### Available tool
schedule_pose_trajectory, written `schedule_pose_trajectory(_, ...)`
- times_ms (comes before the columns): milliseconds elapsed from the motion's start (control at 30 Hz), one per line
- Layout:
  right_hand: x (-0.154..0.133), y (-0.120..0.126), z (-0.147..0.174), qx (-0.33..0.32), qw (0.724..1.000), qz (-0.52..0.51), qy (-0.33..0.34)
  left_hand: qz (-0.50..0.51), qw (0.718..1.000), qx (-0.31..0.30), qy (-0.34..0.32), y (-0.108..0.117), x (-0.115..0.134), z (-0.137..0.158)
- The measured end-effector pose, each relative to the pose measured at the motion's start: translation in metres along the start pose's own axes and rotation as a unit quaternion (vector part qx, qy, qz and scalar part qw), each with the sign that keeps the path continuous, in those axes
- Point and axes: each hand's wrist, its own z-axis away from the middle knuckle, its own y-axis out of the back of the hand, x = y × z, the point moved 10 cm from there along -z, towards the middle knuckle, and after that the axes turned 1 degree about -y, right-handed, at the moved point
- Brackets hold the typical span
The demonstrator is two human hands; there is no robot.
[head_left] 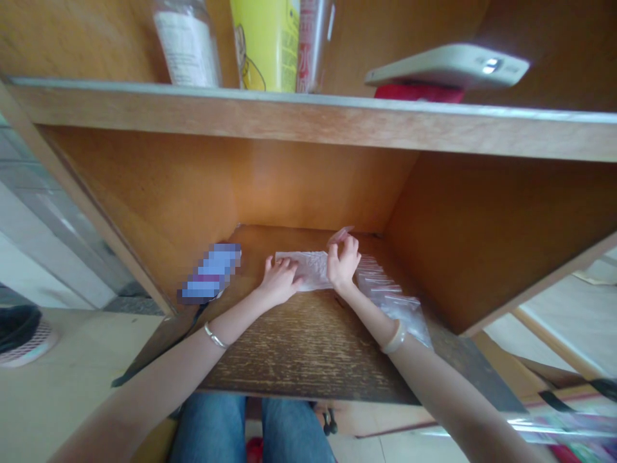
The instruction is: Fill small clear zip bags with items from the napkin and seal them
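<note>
My left hand (280, 281) rests with its fingers spread on the left part of a white crinkled sheet (309, 269), which lies flat on the worn wooden desktop. Above the sheet's right end, my right hand (344, 262) is closed, with a small clear, pinkish plastic piece (340, 236) sticking up from its fingertips. What kind of piece it is I cannot make out. Beside my right wrist, a row of clear plastic bags (398, 305) overlaps on the desk, partly covered by my forearm.
A phone-like thing with a blurred-out screen (209, 273) leans at the left. The shelf above (308, 122) bears a labelled bottle (187, 48), a yellow container (267, 45), a clear red-lettered container (311, 48) and a white device (453, 64). Wooden side walls enclose the desk.
</note>
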Motion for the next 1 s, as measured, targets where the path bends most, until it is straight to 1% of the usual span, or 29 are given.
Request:
schedule_pose_trajectory(67,0.014,-0.004,-0.007,0.002,0.999,-0.030,-0.017,0.012,1.000,-0.021,0.003,-0.010,-0.004,0.001)
schedule_pose_trajectory(200,0.043,-0.010,-0.012,0.025,0.990,-0.109,-0.091,0.016,0.999,-0.048,0.015,-0.021,-0.010,0.000)
schedule_pose_trajectory(333,0.056,-0.012,-0.012,0.051,0.980,-0.146,-0.124,-0.002,0.998,-0.056,0.022,-0.021,-0.011,-0.001)
schedule_pose_trajectory(500,0.083,-0.009,-0.012,0.123,0.960,-0.182,-0.173,-0.017,0.997,-0.068,0.032,-0.021,-0.012,0.001)
schedule_pose_trajectory(567,0.091,-0.009,-0.013,0.136,0.959,-0.178,-0.175,-0.017,0.997,-0.073,0.037,-0.021,-0.012,0.001)
schedule_pose_trajectory(667,0.091,-0.010,-0.015,0.136,0.968,-0.163,-0.137,-0.010,0.996,-0.077,0.047,-0.021,-0.011,0.002)
schedule_pose_trajectory(800,0.078,-0.008,-0.016,0.132,0.978,-0.144,-0.068,0.005,0.994,-0.089,0.067,-0.024,-0.013,0.003)
schedule_pose_trajectory(867,0.065,0.000,-0.014,0.151,0.982,-0.108,-0.032,0.011,0.993,-0.091,0.069,-0.025,-0.013,0.003)
schedule_pose_trajectory(933,0.045,0.009,-0.011,0.166,0.984,-0.057,0.015,0.017,0.993,-0.090,0.068,-0.026,-0.014,0.003)
schedule_pose_trajectory(1000,0.027,0.013,-0.007,0.160,0.986,-0.016,0.049,0.022,0.994,-0.087,0.067,-0.025,-0.014,0.003)
